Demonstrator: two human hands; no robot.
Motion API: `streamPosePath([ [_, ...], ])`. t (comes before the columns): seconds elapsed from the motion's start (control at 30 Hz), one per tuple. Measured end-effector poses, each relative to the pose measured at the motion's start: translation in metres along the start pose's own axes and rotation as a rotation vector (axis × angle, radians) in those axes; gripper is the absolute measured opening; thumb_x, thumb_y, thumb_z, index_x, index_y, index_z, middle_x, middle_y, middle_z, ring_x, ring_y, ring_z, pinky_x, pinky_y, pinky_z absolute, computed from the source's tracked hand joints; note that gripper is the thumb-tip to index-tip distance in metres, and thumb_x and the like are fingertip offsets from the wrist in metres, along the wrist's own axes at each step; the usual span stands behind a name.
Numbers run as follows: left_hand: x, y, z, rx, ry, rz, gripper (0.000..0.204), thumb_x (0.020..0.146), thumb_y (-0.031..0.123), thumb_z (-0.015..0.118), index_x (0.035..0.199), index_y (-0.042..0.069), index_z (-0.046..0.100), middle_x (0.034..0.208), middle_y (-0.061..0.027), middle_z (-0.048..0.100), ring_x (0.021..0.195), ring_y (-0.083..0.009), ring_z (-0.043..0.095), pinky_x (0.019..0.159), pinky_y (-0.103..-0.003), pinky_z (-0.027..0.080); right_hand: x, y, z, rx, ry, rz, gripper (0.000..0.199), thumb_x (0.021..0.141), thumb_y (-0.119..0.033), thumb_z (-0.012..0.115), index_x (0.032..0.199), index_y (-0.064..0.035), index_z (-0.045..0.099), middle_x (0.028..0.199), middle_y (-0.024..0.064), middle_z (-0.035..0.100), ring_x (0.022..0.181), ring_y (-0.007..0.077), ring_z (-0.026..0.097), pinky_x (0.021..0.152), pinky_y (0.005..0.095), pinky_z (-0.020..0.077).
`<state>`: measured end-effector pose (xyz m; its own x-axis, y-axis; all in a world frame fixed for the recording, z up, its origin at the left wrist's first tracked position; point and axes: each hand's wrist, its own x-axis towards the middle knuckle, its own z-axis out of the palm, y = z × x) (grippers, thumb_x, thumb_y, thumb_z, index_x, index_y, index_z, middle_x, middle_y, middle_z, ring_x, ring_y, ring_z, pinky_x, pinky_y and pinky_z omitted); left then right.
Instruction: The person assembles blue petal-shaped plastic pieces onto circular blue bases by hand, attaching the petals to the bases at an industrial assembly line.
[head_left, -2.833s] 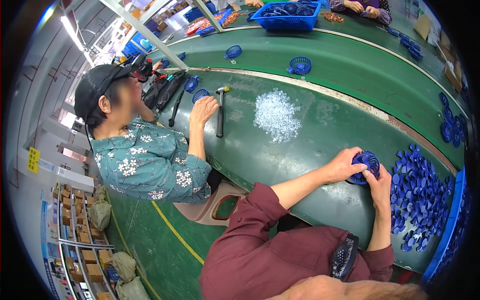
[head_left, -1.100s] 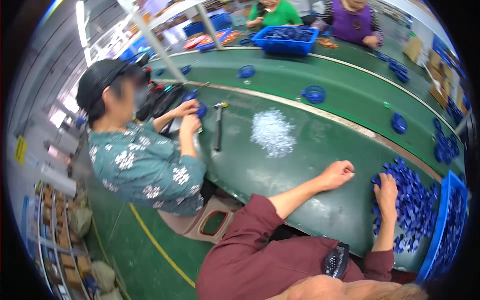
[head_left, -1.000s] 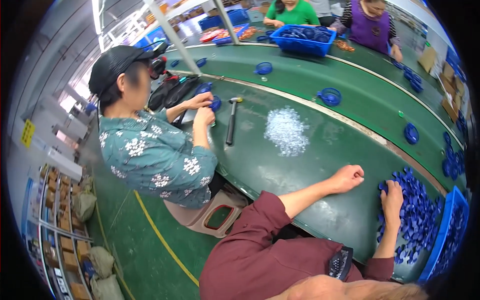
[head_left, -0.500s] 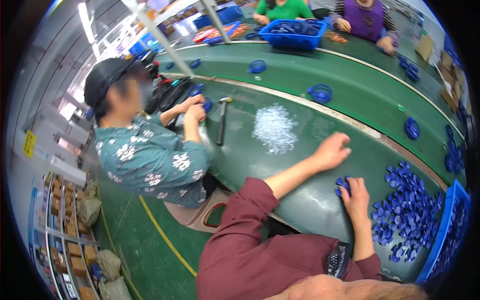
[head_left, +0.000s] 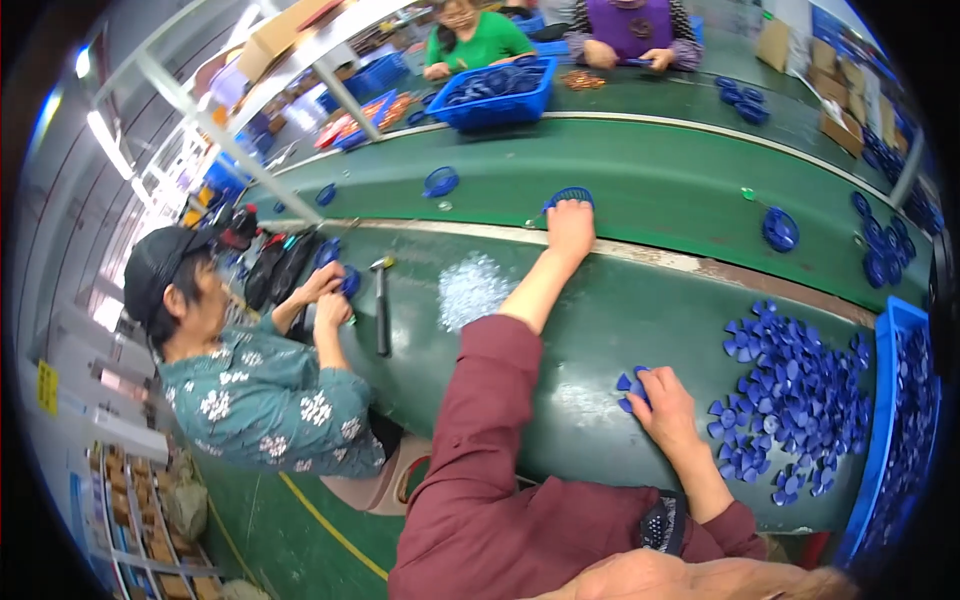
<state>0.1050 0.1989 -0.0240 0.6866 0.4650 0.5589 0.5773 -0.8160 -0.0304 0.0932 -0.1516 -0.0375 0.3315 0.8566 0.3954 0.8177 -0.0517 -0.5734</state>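
My left hand (head_left: pixel 570 228) reaches far out across the green bench and rests on a round blue grille (head_left: pixel 570 197) lying at the near edge of the green conveyor belt (head_left: pixel 660 180). My right hand (head_left: pixel 662 402) is close to my body and holds a small blue fan blade (head_left: pixel 631 386) just above the bench. A heap of the same blue fan blades (head_left: pixel 790 390) lies to the right of that hand. A pile of small clear parts (head_left: pixel 470 290) sits on the bench below my left forearm.
A person in a floral shirt (head_left: pixel 265 400) works at my left with a blue part (head_left: pixel 348 282), a hammer (head_left: pixel 381 305) beside them. More blue grilles (head_left: pixel 780 228) ride the belt. Blue bins (head_left: pixel 495 95) stand beyond; a blue crate (head_left: pixel 905 420) borders the bench's right edge. Two people sit across.
My left hand has stretched forward from the bench onto the blue grille at the belt. My right hand has drawn back from the blade heap with one fan blade in it.
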Motion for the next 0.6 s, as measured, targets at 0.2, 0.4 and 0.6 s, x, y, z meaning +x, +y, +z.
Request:
streamPosePath([
  [0.2, -0.063, 0.08, -0.114, -0.292, -0.237, 0.021, 0.011, 0.077, 0.012, 0.058, 0.081, 0.002, 0.058, 0.083, -0.0186, 0.062, 0.08, -0.0375, 0.063, 0.068, -0.049, 0.051, 0.0, 0.013, -0.013, -0.071, 0.036, 0.081, 0.035, 0.076, -0.013, 0.071, 0.107, -0.0022, 0.057, 0.1, 0.016, 0.056, 0.09, 0.0356, 0.058, 0.074, 0.0424, 0.0502],
  [0.4, -0.144, 0.122, -0.13, -0.764, -0.504, 0.052, 0.028, 0.079, 0.025, 0.069, 0.094, 0.003, 0.06, 0.091, -0.0153, 0.062, 0.089, -0.0349, 0.062, 0.075, -0.046, 0.049, -0.006, 0.029, -0.023, -0.12, 0.085, 0.14, 0.033, 0.081, -0.009, 0.066, 0.112, -0.0003, 0.057, 0.101, 0.0181, 0.054, 0.092, 0.038, 0.056, 0.077, 0.0426, 0.0484],
  [0.6, -0.149, 0.098, -0.117, -0.41, -0.143, 0.062, 0.018, 0.078, 0.009, 0.062, 0.094, 0.003, 0.06, 0.095, -0.0154, 0.059, 0.095, -0.0353, 0.057, 0.079, -0.046, 0.048, -0.007, 0.018, -0.033, 0.063, -0.066, 0.172, 0.037, 0.081, 0.003, 0.058, 0.118, 0.0034, 0.054, 0.104, 0.0207, 0.054, 0.095, 0.0388, 0.056, 0.086, 0.0417, 0.045],
])
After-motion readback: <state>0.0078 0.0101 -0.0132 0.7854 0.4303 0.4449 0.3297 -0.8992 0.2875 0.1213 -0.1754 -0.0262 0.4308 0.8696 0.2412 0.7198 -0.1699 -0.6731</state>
